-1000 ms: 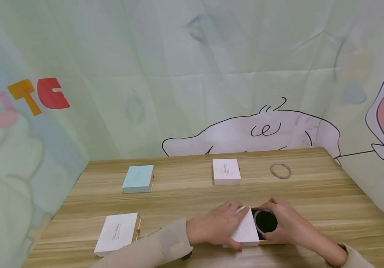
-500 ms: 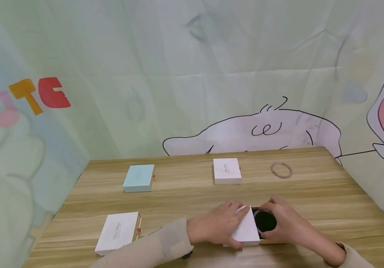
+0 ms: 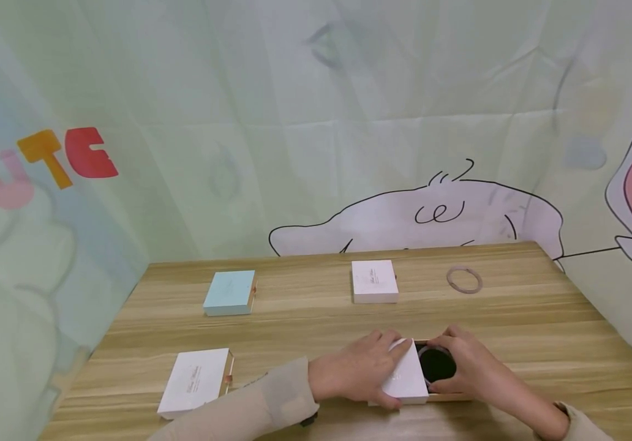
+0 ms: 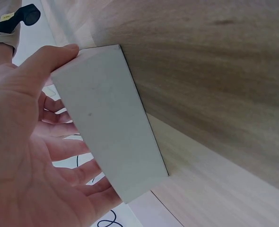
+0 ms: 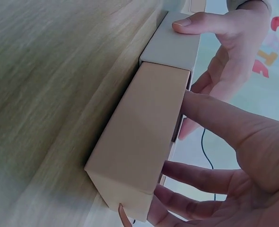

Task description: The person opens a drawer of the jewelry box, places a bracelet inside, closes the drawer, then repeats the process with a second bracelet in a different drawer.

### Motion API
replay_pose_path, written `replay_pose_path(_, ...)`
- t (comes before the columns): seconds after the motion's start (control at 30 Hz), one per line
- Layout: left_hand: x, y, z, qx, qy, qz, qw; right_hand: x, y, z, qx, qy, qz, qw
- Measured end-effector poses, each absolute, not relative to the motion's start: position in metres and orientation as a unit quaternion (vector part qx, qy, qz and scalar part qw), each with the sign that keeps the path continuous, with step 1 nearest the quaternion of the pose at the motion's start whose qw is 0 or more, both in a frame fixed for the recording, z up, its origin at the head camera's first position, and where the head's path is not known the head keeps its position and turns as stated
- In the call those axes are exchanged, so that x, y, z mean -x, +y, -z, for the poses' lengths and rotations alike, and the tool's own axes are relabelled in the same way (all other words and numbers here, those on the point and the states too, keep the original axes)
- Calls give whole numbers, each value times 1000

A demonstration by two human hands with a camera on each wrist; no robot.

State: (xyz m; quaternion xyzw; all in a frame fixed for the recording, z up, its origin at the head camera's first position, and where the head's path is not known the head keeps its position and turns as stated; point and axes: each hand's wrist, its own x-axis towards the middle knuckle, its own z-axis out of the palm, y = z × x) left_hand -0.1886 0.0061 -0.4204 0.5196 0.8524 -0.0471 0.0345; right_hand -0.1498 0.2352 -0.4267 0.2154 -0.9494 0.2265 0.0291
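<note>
My left hand (image 3: 357, 366) grips the cover of a white drawer box (image 3: 407, 375), thumb on the near side and fingers over the top and far side. The left wrist view shows the cover's plain end (image 4: 106, 118) between thumb and fingers. The box's tan drawer (image 5: 139, 123) is slid part-way out to the right. Inside it lies a round black pad (image 3: 438, 366), with the thin rim of a greyish bangle (image 3: 436, 348) faintly showing around it. My right hand (image 3: 467, 361) holds the bangle, thumb and fingers dipping into the drawer; its fingertips are partly hidden.
A second greyish bangle (image 3: 464, 279) lies on the wooden table (image 3: 305, 331) at the back right. Behind the hands stands a closed white box (image 3: 374, 282). A light blue box (image 3: 230, 293) sits back left, another white box (image 3: 196, 381) front left, beside my left sleeve.
The bangle in my right hand has sunk lower into the drawer around the black pad, so less of its ring shows. My left hand and the box have stayed in place.
</note>
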Motion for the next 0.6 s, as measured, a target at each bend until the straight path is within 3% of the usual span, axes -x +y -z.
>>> replay_pose_path(0.47,187,6,422,-517,855,46,17,148,241,423,-198,-941,-274,20)
replay_pose_path(0.6,186,6,421,-516,855,45,18,149,246,422,-191,-936,-294,42)
